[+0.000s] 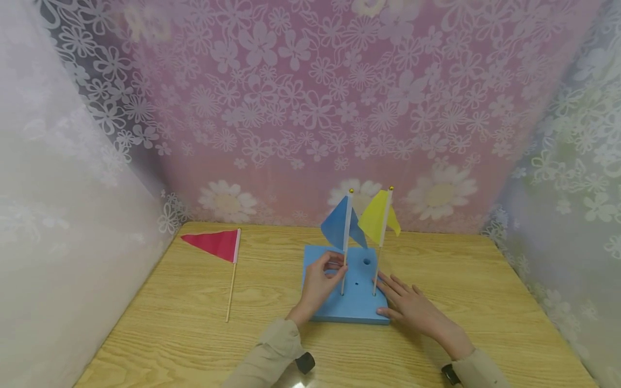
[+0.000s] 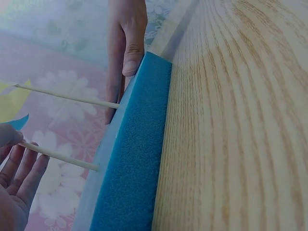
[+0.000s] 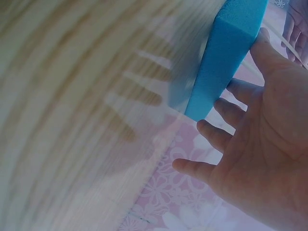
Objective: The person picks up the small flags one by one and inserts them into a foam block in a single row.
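Observation:
A blue foam block (image 1: 349,310) lies on the table with two flags standing upright in it. The thin stick of the blue flag (image 1: 335,223) is pinched between the thumb and fingers of my left hand (image 1: 318,281); its lower end sits in a hole near the block's front. Right of it stands the yellow flag (image 1: 372,218), its stick also in a hole. My right hand (image 1: 419,313) rests along the block's right side with fingers spread, its thumb at the front corner. In the right wrist view those fingers (image 3: 231,113) extend fairly straight beside the foam (image 3: 226,53).
A red triangular flag (image 1: 218,245) on a wooden stick lies on the table (image 1: 160,302) to the left. The block has a larger hole (image 1: 366,262) at the back right and a small one (image 1: 356,283) near its middle. Flower-patterned cloth (image 1: 291,108) closes off the back and sides.

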A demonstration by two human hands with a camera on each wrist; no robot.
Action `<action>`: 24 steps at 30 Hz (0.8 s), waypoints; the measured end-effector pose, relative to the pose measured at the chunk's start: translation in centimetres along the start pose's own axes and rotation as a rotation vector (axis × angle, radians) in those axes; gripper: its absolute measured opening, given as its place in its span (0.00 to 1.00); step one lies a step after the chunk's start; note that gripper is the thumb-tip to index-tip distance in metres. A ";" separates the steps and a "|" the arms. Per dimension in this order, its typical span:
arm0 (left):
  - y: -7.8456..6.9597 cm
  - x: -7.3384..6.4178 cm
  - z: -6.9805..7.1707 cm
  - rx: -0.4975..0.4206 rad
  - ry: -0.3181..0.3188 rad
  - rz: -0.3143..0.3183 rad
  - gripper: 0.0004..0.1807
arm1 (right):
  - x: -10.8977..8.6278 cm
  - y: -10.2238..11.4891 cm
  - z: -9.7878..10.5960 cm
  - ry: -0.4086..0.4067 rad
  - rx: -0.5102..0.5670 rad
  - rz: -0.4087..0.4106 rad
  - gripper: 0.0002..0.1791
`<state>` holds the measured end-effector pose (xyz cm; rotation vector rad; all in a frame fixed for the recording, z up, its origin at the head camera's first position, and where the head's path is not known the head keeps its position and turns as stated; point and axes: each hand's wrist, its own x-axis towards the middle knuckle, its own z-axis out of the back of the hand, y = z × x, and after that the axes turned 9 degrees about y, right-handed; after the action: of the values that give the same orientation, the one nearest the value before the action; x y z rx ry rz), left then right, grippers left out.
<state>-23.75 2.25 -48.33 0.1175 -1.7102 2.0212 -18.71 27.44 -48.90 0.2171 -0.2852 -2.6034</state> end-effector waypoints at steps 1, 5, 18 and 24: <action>0.1 0.0 0.0 -0.005 0.003 -0.001 0.09 | 0.0 0.0 0.0 -0.001 0.001 -0.001 0.40; 0.3 0.1 0.2 -0.016 0.022 -0.009 0.09 | 0.1 0.0 -0.1 -0.001 0.001 0.001 0.40; 0.9 0.0 3.3 0.015 -0.038 0.017 0.10 | 0.1 -0.1 -0.1 0.009 0.008 0.017 0.40; 1.3 0.0 6.8 -0.053 -0.110 0.025 0.10 | 0.1 -0.1 0.0 0.004 -0.005 0.018 0.40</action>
<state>-25.90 -4.28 -48.08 0.1936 -1.8397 2.0183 -18.81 27.50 -48.96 0.2168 -0.2777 -2.5854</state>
